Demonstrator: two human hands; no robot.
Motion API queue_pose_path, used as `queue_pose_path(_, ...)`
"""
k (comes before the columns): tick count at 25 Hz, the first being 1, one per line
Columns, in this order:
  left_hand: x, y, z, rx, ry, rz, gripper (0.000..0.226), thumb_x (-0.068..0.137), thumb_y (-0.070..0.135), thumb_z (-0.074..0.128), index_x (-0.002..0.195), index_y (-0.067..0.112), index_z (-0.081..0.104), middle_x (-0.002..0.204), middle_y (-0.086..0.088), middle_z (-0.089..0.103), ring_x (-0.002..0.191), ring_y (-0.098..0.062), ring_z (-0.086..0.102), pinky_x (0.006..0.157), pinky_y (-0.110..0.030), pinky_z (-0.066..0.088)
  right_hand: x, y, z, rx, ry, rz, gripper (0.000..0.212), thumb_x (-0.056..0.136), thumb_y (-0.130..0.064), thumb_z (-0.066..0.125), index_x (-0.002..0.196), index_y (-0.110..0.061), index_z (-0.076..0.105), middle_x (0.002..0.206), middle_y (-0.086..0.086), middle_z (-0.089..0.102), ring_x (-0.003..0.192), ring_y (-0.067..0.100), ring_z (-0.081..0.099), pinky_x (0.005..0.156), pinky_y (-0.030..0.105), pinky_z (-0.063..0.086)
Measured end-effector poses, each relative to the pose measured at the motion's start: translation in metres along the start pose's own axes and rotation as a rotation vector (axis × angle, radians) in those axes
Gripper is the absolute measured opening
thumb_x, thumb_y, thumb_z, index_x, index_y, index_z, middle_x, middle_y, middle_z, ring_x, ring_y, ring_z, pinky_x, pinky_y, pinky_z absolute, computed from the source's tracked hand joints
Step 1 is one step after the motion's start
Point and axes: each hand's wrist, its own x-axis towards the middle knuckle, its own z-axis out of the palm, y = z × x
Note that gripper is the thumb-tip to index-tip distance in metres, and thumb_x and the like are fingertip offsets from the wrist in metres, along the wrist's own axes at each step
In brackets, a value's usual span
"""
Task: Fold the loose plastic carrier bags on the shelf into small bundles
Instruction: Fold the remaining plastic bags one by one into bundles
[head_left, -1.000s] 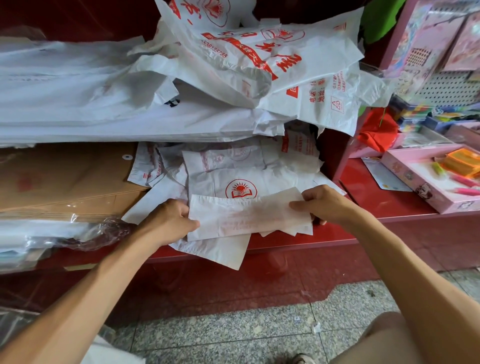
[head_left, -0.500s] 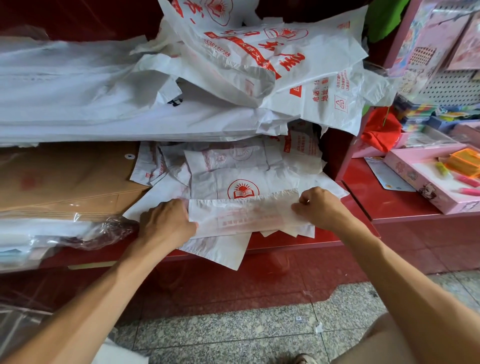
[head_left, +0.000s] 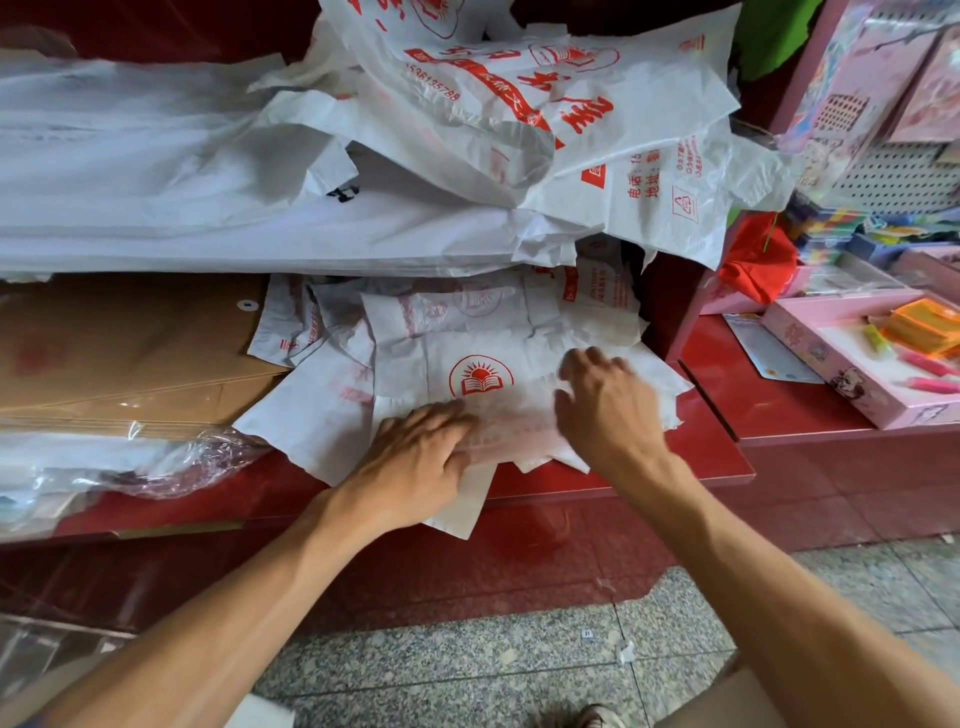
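Observation:
A white carrier bag folded into a long strip lies at the front of the red shelf, on top of other flattened white bags. One of these shows a red sun-and-book logo. My left hand presses flat on the strip's left part with straight fingers. My right hand is over the strip's right part, fingers spread and blurred, gripping nothing that I can see. A big heap of loose white bags with red print sits on the level above.
Brown envelopes and clear-wrapped packs fill the shelf's left side. A red upright divider bounds the bags on the right. Beyond it stands a pink box of stationery. Grey speckled floor lies below.
My left hand slid right along the strip and now presses it flat. My right hand let go of the strip's right end and moved a little left, fingers spreading.

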Motion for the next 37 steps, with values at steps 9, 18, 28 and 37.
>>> queue_pose_path(9, -0.005, -0.013, 0.000, 0.076, -0.242, -0.102, 0.062, 0.102, 0.054, 0.018, 0.154, 0.035, -0.012, 0.159, 0.014, -0.024, 0.146, -0.010, -0.025, 0.117, -0.038, -0.014, -0.010, -0.012, 0.013, 0.018, -0.675, -0.153, 0.066, 0.102, -0.053, 0.025, 0.155, -0.030, -0.008, 0.161, -0.009, -0.018, 0.149, 0.013, -0.016, 0.120, 0.037, -0.006)
queue_pose_path(18, -0.006, -0.016, -0.014, 0.013, -0.058, -0.032, 0.073, 0.096, 0.045, 0.047, 0.156, 0.021, 0.015, 0.163, 0.004, 0.011, 0.149, -0.009, 0.011, 0.122, -0.029, 0.010, -0.001, 0.012, -0.014, 0.067, -0.588, -0.090, 0.058, 0.091, -0.030, 0.053, 0.147, -0.028, 0.035, 0.151, -0.007, 0.038, 0.140, 0.019, 0.034, 0.111, 0.038, 0.032)
queue_pose_path(28, -0.001, -0.039, -0.030, -0.288, 0.074, -0.306, 0.043, 0.086, 0.009, 0.058, 0.126, 0.026, 0.062, 0.127, 0.001, 0.063, 0.117, -0.018, 0.058, 0.093, -0.025, 0.045, 0.015, 0.042, -0.006, 0.312, -0.316, 0.010, 0.026, 0.091, -0.005, 0.055, 0.106, -0.016, 0.072, 0.096, 0.003, 0.069, 0.078, 0.019, 0.063, 0.063, 0.024, 0.049)
queue_pose_path(37, 0.004, -0.048, -0.036, -0.633, 0.319, -0.539, 0.015, 0.088, 0.028, 0.068, 0.090, 0.014, 0.075, 0.087, -0.003, 0.074, 0.078, -0.019, 0.067, 0.068, -0.029, 0.048, 0.018, 0.053, -0.017, 0.955, -0.203, 0.338, 0.021, 0.094, -0.019, 0.059, 0.092, -0.002, 0.071, 0.086, 0.004, 0.072, 0.079, 0.012, 0.064, 0.070, 0.027, 0.046)
